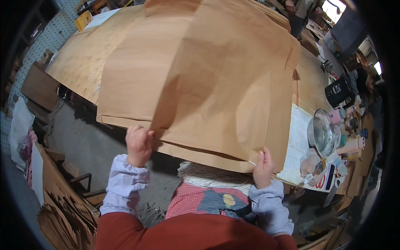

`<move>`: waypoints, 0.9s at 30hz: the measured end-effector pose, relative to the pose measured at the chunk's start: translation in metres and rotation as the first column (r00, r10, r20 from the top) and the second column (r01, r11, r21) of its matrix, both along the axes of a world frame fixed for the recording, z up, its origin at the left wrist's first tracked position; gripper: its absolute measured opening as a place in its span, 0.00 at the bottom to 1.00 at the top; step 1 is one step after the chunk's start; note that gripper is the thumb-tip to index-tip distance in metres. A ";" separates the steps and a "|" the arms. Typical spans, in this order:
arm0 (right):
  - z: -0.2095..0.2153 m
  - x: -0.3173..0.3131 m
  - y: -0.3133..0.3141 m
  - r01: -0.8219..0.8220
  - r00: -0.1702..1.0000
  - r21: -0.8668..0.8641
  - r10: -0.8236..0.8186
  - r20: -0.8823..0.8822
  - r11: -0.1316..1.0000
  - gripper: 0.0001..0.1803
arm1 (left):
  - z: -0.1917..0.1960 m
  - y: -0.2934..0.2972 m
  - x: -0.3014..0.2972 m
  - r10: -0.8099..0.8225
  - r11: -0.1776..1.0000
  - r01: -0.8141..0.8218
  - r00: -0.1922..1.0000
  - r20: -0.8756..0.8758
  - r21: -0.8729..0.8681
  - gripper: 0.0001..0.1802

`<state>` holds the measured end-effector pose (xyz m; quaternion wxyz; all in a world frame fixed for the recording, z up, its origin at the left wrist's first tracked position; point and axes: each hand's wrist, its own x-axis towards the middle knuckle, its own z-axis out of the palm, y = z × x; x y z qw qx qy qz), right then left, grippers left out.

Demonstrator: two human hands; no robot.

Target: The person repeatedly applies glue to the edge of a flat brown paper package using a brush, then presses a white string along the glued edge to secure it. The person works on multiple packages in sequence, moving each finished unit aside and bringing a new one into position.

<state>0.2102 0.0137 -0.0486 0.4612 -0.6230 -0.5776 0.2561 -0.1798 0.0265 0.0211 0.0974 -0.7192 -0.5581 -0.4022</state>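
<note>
**A Big Brown Paper Sheet Is Held at Its Near Edge**

A big brown paper sheet (216, 83) is lifted off a stack of paper (125, 91) that lies on a long table (310, 83). The sheet stands up and bends back, so a dark shadow is seen on it. Its near edge is at the front of the table, close to the body.

The left hand (138, 145) is closed on the left part of that edge, with the fingers curled around it. The right hand (262, 168) is closed on the right corner, and the paper is pinched between thumb and fingers.

For this to be done well, both hands should be kept level, so the sheet is not bent crooked. The pinch should be kept soft, so the edge is not creased or torn. Only one sheet should be gripped; it cannot be told if more are stuck under it.

A metal bowl (323, 132), pink cups (352, 146) and a black box (338, 91) are seen at the right of the table. Care should be taken that they are not bumped.
</note>
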 end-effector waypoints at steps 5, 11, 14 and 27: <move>0.033 -0.084 0.050 -0.219 0.964 0.109 0.233 -0.130 0.970 0.17 | -0.020 -0.017 -0.089 0.272 0.957 -0.278 0.959 0.080 0.084 0.14; 0.031 -0.203 0.113 -0.485 0.874 -0.068 0.482 -0.059 0.872 0.14 | -0.021 0.014 -0.247 0.483 0.871 -0.433 0.676 0.556 -0.231 0.17; 0.010 -0.245 0.117 -0.467 0.882 -0.299 0.461 -0.094 0.832 0.12 | -0.054 0.033 -0.311 0.539 0.840 -0.365 0.646 0.541 -0.401 0.17; 0.050 -0.058 0.008 -0.725 0.689 -0.015 0.725 0.018 0.689 0.18 | -0.026 0.037 -0.072 0.314 0.924 -0.318 0.948 -0.055 -0.213 0.33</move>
